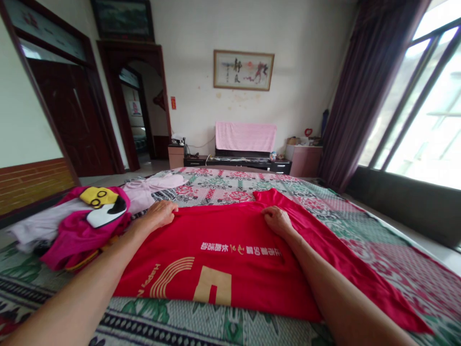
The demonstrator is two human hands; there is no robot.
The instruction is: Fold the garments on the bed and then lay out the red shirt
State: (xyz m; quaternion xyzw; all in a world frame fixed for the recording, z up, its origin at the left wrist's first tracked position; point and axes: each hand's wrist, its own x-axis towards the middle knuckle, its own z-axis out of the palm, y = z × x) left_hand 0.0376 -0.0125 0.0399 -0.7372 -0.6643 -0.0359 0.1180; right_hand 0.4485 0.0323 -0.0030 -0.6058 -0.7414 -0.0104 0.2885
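A red T-shirt [230, 226] with gold and white print lies spread on a patterned bedspread [230, 331], its far edge making a nearly straight line. My left hand [163, 213] is closed on the shirt's far left corner. At the far edge on the right, my right hand [278, 220] has its fingers curled onto the same cloth. A loose red part of the shirt runs out to the right, beyond my right forearm, toward the near right. The fingertips of both hands are partly hidden by the hands themselves.
At the left is a pile of clothes [97, 216], pink, white and yellow. Beyond the bed stand a low black cabinet [234, 163] and a pink cloth [246, 136] draped over something flat. A dark curtain [363, 86] hangs by the window at right.
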